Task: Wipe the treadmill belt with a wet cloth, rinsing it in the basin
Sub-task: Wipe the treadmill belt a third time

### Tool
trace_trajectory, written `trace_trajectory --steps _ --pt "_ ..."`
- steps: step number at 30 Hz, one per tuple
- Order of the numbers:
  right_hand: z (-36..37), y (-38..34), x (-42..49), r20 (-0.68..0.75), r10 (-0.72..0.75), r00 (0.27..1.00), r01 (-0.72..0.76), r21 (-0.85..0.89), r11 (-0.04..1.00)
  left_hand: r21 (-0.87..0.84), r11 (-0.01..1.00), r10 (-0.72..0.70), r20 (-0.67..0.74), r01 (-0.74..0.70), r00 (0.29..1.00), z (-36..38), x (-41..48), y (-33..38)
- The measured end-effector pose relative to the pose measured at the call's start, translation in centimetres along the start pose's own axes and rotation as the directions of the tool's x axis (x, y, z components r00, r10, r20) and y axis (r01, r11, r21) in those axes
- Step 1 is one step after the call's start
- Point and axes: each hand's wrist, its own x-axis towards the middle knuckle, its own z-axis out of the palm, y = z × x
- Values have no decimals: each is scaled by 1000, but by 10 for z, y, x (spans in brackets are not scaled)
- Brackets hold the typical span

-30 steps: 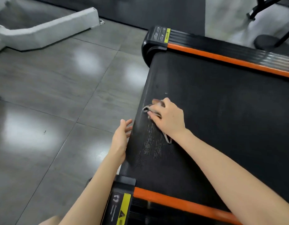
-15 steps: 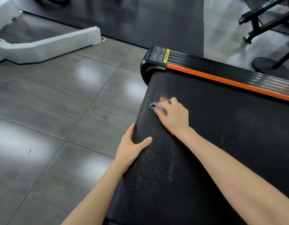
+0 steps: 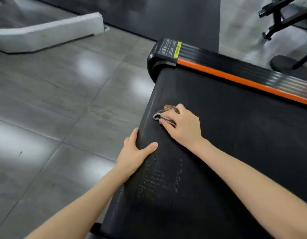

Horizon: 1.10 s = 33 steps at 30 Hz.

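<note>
The black treadmill belt (image 3: pixel 235 135) fills the right half of the view, its rounded end facing left. My right hand (image 3: pixel 183 128) holds a small bunched cloth (image 3: pixel 160 114) with grey and reddish folds and presses it onto the belt close to that end. Only the cloth's front shows past my fingers. My left hand (image 3: pixel 133 156) grips the belt's end edge just below the cloth, thumb on top and fingers wrapped over the side. Pale streaks mark the belt near my left thumb. No basin is in view.
A black side rail with an orange stripe (image 3: pixel 235 78) runs along the belt's far side. Grey floor tiles (image 3: pixel 54 100) lie to the left. A white machine base (image 3: pixel 45 35) sits at the back left, and black equipment legs (image 3: pixel 278 18) stand at the back right.
My left hand went from hovering beside the belt's end to gripping its edge. My right hand kept the cloth pressed on the belt, sliding it up along the end edge.
</note>
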Motion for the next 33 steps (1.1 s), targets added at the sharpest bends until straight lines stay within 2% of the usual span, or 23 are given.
trace_trajectory --steps 3,4,6,9,12,14,18,22,27,30,33 --pt "3 12 14 64 -67 996 67 -1 998 4 1000 31 -37 -31 999 3 0 -1" --pt "6 22 30 53 -29 998 31 -41 999 11 999 46 -40 -45 998 3 0 -2" --pt "15 44 73 12 139 990 -136 -114 984 7 998 56 -43 -55 998 4 2 -8" --pt "26 63 128 -9 359 933 -356 -156 921 -29 998 57 -47 -59 997 7 10 -18" --pt "37 60 149 -41 404 914 -405 -164 899 -36 998 58 -45 -59 997 8 14 -22" --pt "39 53 144 -22 375 927 -373 -165 913 -33 997 62 -45 -64 997 9 17 -23" --pt "32 25 109 79 224 971 -212 -135 968 -24 998 49 -41 -50 998 6 17 -19" --pt "14 -2 42 97 169 981 -163 -73 984 -12 1000 7 -49 -7 999 4 7 -8" --pt "-24 -21 -52 117 189 975 -180 -79 980 -14 999 -30 -24 30 999 -3 -11 6" --pt "-50 -28 -108 112 253 961 -246 -76 966 -115 992 -49 22 51 999 -11 -22 9" --pt "-60 -57 -145 110 279 954 -275 -48 960 -136 991 25 94 -12 995 -16 -35 9"
